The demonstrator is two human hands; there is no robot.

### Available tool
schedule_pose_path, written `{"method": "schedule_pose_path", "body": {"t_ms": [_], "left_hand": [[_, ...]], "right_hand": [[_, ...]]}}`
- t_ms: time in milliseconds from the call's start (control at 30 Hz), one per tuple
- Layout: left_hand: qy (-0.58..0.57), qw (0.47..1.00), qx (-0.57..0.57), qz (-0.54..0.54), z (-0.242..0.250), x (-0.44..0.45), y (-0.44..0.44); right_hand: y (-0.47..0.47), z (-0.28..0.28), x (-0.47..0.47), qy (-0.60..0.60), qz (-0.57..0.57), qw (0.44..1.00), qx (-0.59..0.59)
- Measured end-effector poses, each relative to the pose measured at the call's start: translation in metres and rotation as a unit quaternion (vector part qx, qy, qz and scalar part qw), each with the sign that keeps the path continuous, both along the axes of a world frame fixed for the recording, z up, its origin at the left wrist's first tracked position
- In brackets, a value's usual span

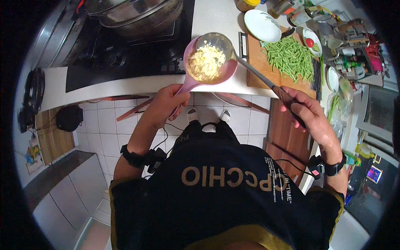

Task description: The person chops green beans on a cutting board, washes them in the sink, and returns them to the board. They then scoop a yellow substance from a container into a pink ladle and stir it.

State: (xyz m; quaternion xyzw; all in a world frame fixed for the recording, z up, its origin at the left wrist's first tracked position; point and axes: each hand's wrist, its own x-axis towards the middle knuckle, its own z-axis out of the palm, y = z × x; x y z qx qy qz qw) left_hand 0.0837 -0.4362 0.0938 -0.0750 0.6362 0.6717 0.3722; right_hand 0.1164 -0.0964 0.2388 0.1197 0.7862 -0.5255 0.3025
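Note:
My left hand [172, 104] is closed round the handle of a pink ladle-shaped scoop [229, 70], held over the counter's front edge. Pale yellow, crumbly food [207, 62] lies in its bowl. In my right hand [301, 107] is the dark handle of a metal ladle [256, 72]. The ladle's round head is at the scoop's bowl, overlapping its upper right part; whether the two touch I cannot tell. To the right, cut green beans [290, 57] are heaped on a wooden cutting board [257, 78].
A black cooktop [131, 59] carries a large metal pot [140, 15] at the upper left. A white plate [262, 25] and a black knife handle [287, 32] are at the board's far side. An oval dish [312, 39] holds something red. Jars and bottles crowd the upper right.

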Motion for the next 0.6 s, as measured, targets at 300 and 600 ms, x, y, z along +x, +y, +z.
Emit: {"method": "schedule_pose_path", "body": {"t_ms": [300,600], "left_hand": [[-0.005,0.999,0.023,-0.029,-0.004,0.009,-0.003],[0.036,0.996,0.021,-0.08,0.005,0.033,0.025]], "right_hand": [[-0.015,-0.027,0.051,0.335,0.257,0.786,0.451],[0.006,-0.04,0.078,-0.033,-0.024,0.999,-0.033]]}}
